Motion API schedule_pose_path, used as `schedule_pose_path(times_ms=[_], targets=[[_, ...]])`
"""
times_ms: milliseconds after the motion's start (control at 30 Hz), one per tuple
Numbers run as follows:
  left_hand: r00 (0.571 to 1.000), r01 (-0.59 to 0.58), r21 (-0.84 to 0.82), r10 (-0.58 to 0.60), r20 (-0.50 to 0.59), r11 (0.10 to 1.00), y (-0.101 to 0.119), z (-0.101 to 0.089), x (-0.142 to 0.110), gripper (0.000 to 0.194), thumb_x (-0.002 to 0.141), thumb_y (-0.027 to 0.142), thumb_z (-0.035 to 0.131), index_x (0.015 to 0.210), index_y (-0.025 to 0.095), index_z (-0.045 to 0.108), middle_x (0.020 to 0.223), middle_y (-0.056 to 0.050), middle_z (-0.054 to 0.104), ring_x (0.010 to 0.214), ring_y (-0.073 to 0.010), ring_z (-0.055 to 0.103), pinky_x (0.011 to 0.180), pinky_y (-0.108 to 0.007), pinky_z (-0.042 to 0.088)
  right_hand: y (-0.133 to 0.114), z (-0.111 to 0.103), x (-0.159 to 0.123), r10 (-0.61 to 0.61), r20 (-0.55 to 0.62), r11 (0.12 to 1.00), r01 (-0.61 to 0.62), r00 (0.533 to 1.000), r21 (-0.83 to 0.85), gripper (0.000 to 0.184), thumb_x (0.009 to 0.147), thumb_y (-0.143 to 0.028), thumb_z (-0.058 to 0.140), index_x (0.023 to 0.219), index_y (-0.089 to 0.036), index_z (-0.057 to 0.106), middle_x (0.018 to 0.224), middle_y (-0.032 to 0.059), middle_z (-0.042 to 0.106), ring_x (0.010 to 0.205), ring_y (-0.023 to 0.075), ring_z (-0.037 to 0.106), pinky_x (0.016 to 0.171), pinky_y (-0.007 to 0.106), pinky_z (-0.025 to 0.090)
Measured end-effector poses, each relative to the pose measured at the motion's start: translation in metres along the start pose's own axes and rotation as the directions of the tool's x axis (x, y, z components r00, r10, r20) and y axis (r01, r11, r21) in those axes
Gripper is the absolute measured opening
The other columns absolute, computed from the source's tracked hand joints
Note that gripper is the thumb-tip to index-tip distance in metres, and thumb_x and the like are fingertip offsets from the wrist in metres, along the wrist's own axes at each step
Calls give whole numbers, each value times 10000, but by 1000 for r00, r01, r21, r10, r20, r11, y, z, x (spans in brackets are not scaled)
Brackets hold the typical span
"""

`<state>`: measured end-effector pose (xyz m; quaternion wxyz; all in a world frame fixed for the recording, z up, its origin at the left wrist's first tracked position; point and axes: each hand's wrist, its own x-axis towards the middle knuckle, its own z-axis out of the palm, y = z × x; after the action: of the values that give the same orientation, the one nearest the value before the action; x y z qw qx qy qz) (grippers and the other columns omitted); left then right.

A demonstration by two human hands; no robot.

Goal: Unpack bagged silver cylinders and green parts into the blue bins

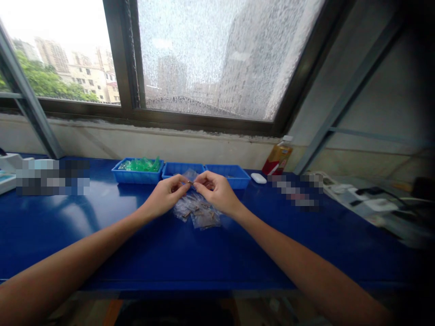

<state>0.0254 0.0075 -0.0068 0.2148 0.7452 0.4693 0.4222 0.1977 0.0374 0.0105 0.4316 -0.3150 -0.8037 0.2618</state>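
Observation:
Above the pile, my left hand (167, 194) and my right hand (217, 192) meet with thumbs and fingers pinched. Between the fingertips is a small clear plastic bag (190, 173), part of which sticks up behind them. A tiny brownish spot shows at the pinch, too small to name. Under the hands lies a heap of small clear bags (205, 218) with small brownish metal-looking pieces inside. The fingers hide part of this heap.
Along the back of the blue table (152, 253) stand a blue bin (136, 176) with green plastic, a middle blue bin (183, 165) and a right blue bin (238, 182). A white rounded object (258, 178) and a bottle (277, 156) stand right of them.

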Motion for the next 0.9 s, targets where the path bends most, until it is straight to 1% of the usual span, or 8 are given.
schedule_pose_path(times_ms=[100,167,300,367,500,633,700,900], targets=[[1000,3,279,-11,26,960,-1,-4,0,287,827,391,451,867,148,598,634,-11,577,570,-136,513,538,-235,342,8,-26,8,-142,-174,934,73,974,-348,92,770,-238,513,739,-180,577,670,11,596,607,125,536,573,246,397],[998,28,421,-51,42,906,-2,-7,0,355,823,453,432,795,155,622,660,-34,610,605,-161,543,545,-246,334,19,-47,15,-167,-301,856,-13,939,-517,103,772,-224,497,770,-176,588,674,25,596,616,141,536,588,260,390],[977,29,462,-123,173,886,-8,-5,0,377,781,508,463,790,173,635,684,-36,643,628,-173,575,542,-239,339,32,-63,19,-103,-359,770,-154,928,-619,194,758,-243,520,925,-170,584,667,24,600,603,158,540,578,264,381],[967,45,426,-147,208,904,-10,-1,0,309,774,443,486,799,172,632,693,-31,653,627,-163,585,545,-230,350,27,-51,15,-102,-301,779,-112,948,-617,211,789,-277,499,956,-174,575,682,24,606,617,156,546,582,258,380],[953,131,389,-224,204,912,-10,4,1,246,767,352,480,775,161,635,689,-38,663,624,-164,599,537,-225,361,7,-17,-1,-74,10,789,65,997,-610,208,818,-319,485,950,-191,583,766,30,613,669,144,549,611,249,380],[954,126,351,-211,214,928,-9,2,2,267,778,362,465,816,163,640,724,-41,675,647,-171,608,543,-226,377,-1,-5,-12,34,383,759,225,923,-611,318,783,-405,544,1019,-195,585,910,63,600,828,183,557,669,264,391],[959,91,344,-175,222,935,-11,1,1,240,782,340,470,855,172,626,746,-34,679,663,-168,613,556,-224,387,-2,-6,-14,81,417,714,239,905,-658,296,802,-397,522,1010,-196,584,931,70,589,851,193,552,675,272,388],[952,-80,406,-51,302,910,-12,0,-3,251,798,344,494,974,184,574,754,-16,656,653,-160,598,572,-231,394,-5,-3,-14,47,349,592,256,936,-764,126,816,-196,455,797,-184,579,859,61,591,797,183,540,609,270,361]])
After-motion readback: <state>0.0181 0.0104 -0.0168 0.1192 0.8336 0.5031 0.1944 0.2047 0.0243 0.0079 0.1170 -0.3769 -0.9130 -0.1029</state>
